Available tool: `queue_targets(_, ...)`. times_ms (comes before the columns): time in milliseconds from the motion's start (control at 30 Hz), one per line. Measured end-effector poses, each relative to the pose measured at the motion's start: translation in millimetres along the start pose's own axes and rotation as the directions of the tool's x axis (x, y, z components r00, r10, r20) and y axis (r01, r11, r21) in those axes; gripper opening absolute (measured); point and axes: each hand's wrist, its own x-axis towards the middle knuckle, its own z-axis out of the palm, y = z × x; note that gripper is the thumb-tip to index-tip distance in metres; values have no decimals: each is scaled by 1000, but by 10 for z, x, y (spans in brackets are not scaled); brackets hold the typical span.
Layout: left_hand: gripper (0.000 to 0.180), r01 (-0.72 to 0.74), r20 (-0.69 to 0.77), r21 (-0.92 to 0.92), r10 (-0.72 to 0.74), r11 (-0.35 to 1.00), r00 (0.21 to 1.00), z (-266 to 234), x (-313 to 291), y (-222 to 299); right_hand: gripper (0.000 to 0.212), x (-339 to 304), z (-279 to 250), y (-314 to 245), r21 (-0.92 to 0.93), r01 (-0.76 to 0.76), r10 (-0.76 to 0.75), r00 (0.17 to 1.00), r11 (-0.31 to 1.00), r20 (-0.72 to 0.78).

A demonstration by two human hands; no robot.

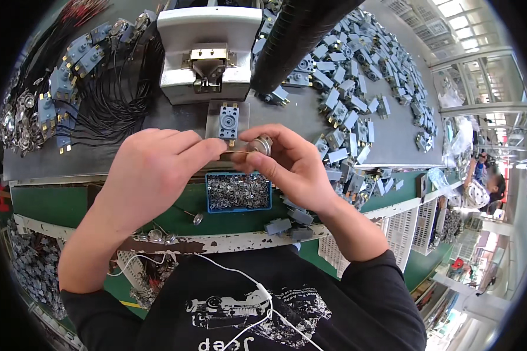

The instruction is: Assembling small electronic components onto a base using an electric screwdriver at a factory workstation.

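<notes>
My right hand (295, 167) holds a round metal capsule (264, 144) between thumb and fingers. A thin copper-coloured tube (237, 152) runs from it toward my left hand (161, 169), whose thumb and forefinger pinch its other end. Just beyond my fingertips, a grey switch-like block (229, 121) with brass tabs stands on a small metal plate (212, 126). That plate is in front of a light-coloured press (209, 29) with a brass-coloured head. Below my hands lies a blue-rimmed tray (209, 209) of small metal pieces.
Many grey blocks (348, 88) are heaped at the right, partly behind a thick black tube (298, 38). At the left lie blocks with black wires (114, 96) and a pile of round metal parts (20, 126). Another person (483, 187) is at the far right.
</notes>
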Motion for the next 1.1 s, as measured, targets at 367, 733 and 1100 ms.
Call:
queue_targets(367, 16, 224, 65, -543, -225, 809, 972, 133, -84, -52, 27, 81, 357, -14, 295, 235, -134, 936, 926, -324)
queue_targets(733, 24, 90, -126, -449, -162, 889, 979, 88, -53, 27, 41, 60, -50, -215, -17, -116, 117, 982, 993, 150)
queue_targets(1100, 26, 54, -169, -453, -145, 890, 975, 116, -40, -65, 42, -26, 65, -40, 304, -11, 5, 1000, 953, 21)
